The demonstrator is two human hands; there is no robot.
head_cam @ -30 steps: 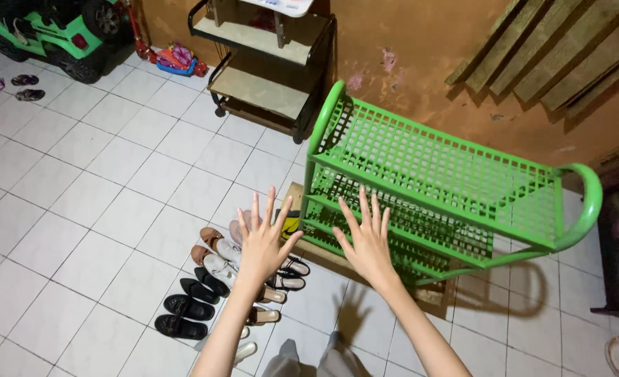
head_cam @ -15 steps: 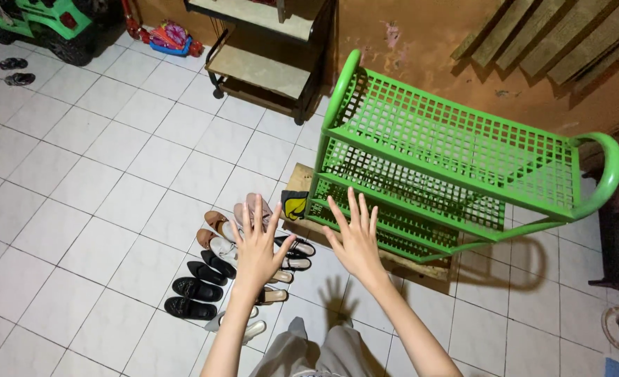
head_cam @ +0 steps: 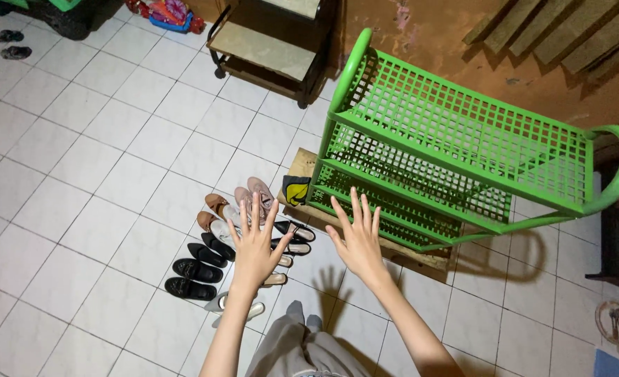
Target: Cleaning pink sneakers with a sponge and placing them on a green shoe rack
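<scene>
While both hands hang empty with fingers spread wide, the nearest things are the shoes (head_cam: 246, 244) lined up in pairs on the white tiled floor (head_cam: 79, 174), directly under and at 12 o'clock of the left hand (head_cam: 255, 246). The row runs from about 7 o'clock up to 1 o'clock, black pairs at the near end, tan and pink ones at the far end. The left hand is the closer of the two and covers part of the row; the right hand (head_cam: 357, 242) floats just at 3 o'clock of it, over bare tile. At 1 to 2 o'clock from the right hand stands the green rack (head_cam: 456, 146), its long side running from 10 to 4 o'clock, its shelves bare as far as the mesh shows. A dark, yellow-marked object at the rack's near corner is too small to identify. Several shoes are hidden behind the left hand and wrist.
</scene>
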